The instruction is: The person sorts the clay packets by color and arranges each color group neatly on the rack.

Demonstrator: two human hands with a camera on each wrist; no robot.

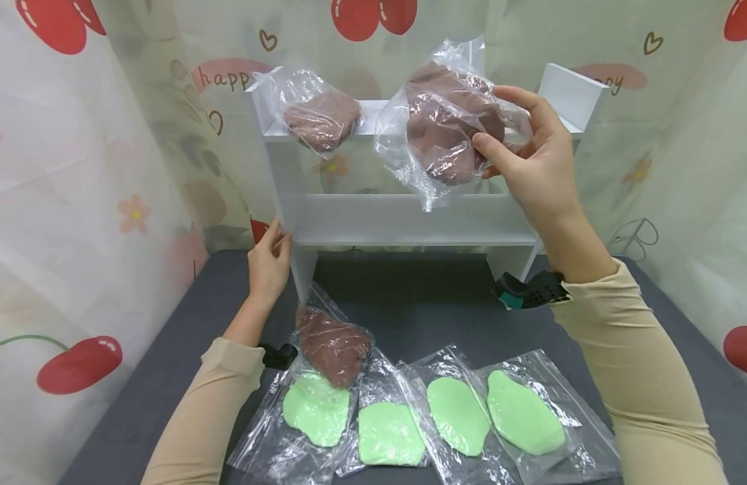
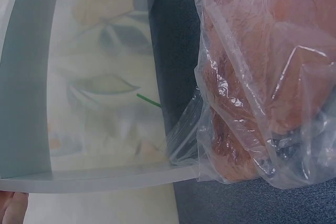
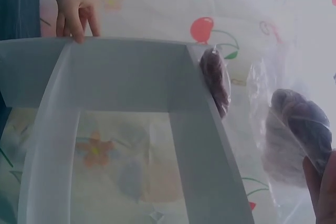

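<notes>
My right hand (image 1: 533,158) holds a clear plastic bag with a brown, dough-like lump (image 1: 440,124), pinched between thumb and fingers in front of the white shelf's top level. In the right wrist view this bagged lump (image 3: 304,124) is seen edge-on, beside the shelf. My left hand (image 1: 269,264) touches the outer left side of the white shelf (image 1: 409,219) with its fingertips. Another bagged brown lump (image 1: 325,118) rests on the top level at the left. A third brown lump in a bag (image 1: 333,343) lies by the shelf's left foot, large in the left wrist view.
Several clear zip bags with flat green pieces (image 1: 391,434) lie in a row along the front of the dark table (image 1: 421,289). The third brown lump's bag overlaps the leftmost green one. Patterned cloth (image 1: 137,135) hangs behind and on both sides.
</notes>
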